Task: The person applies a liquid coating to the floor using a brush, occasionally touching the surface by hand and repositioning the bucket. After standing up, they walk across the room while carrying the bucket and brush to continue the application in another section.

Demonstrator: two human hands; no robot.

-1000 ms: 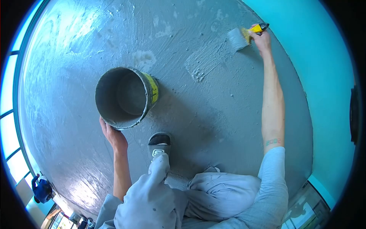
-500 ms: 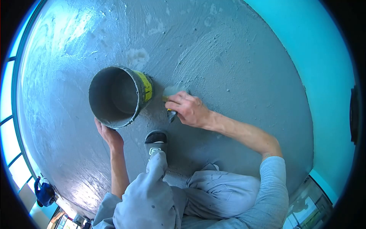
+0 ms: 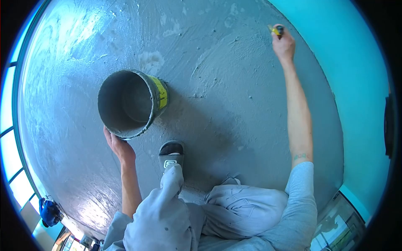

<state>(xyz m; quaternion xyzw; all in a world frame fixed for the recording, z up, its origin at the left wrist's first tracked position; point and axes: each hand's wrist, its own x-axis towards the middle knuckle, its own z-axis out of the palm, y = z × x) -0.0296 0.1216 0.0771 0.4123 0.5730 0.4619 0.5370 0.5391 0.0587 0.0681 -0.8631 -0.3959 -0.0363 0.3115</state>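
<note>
My left hand grips the near side of a grey bucket, its fingers partly hidden behind the rim. The bucket is tilted with its mouth toward me. It has a yellow label and wet grey residue on the rim; a grey layer coats the inside. At the upper right, my right hand is closed around a putty knife with a yellow and black handle. Its blade hardly shows. That arm is stretched far out over the grey, mortar-smeared floor, close to the teal wall.
The teal wall curves along the right side. My slippered foot stands just below the bucket. Windows line the left edge. Another person in dark clothes is at the lower left. Small lumps and ridges dot the floor.
My right hand has swung from beside the bucket up and right to near the wall, with the putty knife in it. My left hand and the bucket have hardly moved.
</note>
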